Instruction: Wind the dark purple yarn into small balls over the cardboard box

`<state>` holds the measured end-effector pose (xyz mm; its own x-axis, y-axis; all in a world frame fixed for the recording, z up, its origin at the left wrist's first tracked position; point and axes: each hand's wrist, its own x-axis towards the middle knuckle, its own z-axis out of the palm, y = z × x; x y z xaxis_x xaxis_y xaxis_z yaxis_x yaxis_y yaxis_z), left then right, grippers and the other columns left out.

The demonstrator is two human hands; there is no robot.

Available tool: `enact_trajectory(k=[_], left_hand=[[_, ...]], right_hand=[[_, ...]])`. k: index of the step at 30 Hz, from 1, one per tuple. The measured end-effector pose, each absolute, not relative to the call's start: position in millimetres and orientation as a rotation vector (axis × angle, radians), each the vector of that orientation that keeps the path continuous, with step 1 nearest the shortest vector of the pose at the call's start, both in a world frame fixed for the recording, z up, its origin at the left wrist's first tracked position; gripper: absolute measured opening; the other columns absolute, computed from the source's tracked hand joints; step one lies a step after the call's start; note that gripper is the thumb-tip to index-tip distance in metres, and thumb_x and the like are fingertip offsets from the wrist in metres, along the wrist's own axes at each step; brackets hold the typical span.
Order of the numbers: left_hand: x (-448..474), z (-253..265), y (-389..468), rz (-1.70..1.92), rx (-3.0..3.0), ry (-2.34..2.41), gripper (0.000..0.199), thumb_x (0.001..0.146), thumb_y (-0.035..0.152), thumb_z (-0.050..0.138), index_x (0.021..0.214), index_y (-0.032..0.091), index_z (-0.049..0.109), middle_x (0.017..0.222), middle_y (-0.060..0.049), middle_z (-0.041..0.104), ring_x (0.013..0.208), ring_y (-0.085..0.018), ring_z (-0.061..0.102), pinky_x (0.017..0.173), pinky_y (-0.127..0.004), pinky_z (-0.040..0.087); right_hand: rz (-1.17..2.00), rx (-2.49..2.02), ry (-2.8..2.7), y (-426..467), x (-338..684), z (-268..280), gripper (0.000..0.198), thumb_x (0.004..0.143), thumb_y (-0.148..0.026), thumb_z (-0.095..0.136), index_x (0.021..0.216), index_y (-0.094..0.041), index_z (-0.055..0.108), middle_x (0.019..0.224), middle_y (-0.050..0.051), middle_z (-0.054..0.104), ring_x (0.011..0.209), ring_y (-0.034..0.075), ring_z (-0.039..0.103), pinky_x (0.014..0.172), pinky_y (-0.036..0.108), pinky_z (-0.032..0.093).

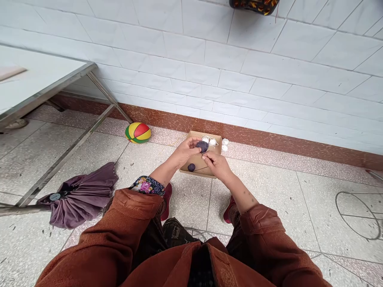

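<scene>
My left hand (188, 151) is closed around a dark purple-grey ball of yarn (202, 146), held above a shallow cardboard box (206, 173) on the floor. Close beside it, my right hand (218, 162) pinches the dark yarn strand at the ball's lower edge. A second, smaller dark yarn ball (191, 167) lies in the front left of the box, and a thin strand runs from it toward my right hand. White yarn balls (212, 142) sit at the back of the box, partly behind the held ball.
More white balls (225, 144) lie right of the box by the wall. A colourful ball (138, 132), a folded purple umbrella (83, 195) and a metal-framed table (44, 91) are on the left. A wire ring (357, 215) lies on the right.
</scene>
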<state>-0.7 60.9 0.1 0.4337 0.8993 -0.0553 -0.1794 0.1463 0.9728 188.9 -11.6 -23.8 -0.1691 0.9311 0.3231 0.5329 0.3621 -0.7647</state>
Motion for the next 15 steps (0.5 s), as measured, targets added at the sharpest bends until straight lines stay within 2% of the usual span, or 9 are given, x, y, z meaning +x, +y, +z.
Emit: enact_trajectory(k=[3,8,10,15], left_hand=[[-2.4,-0.1,61.9,0.849,1.343,0.915,0.039,0.068,0.017,0.084,0.105,0.018,0.073,0.103,-0.004,0.076,0.094,-0.018,0.068,0.096,-0.037,0.051],[-0.7,-0.5,54.6,0.686,1.473,0.787,0.032,0.067,0.019,0.084,0.097,0.02,0.072,0.088,0.0,0.071,0.08,-0.016,0.064,0.082,-0.032,0.05],[0.1,0.6,49.4,0.636,1.438,0.645,0.033,0.069,0.02,0.085,0.1,0.02,0.072,0.092,-0.001,0.073,0.084,-0.016,0.066,0.083,-0.032,0.051],[-0.8,8.3,42.1,0.706,1.153,0.498,0.055,0.072,0.023,0.092,0.124,0.025,0.073,0.113,-0.005,0.077,0.102,-0.019,0.071,0.088,-0.031,0.054]], right_hand=[[0.675,-1.18,-1.848,-16.4,192.0,-11.2,0.018,0.105,-0.033,0.062,0.097,-0.025,0.076,0.096,0.005,0.08,0.088,0.022,0.073,0.085,0.036,0.059],[0.614,-1.2,-1.729,-15.9,204.0,5.5,0.023,0.105,-0.042,0.064,0.093,-0.025,0.076,0.087,0.004,0.076,0.08,0.022,0.068,0.079,0.036,0.057],[0.565,-1.258,-1.65,-12.6,208.0,4.9,0.027,0.105,-0.045,0.064,0.09,-0.025,0.075,0.087,0.005,0.075,0.081,0.022,0.067,0.08,0.036,0.056],[0.605,-1.365,-1.548,-6.6,207.6,-10.6,0.031,0.105,-0.049,0.059,0.089,-0.024,0.07,0.082,0.002,0.071,0.075,0.02,0.063,0.072,0.032,0.053]])
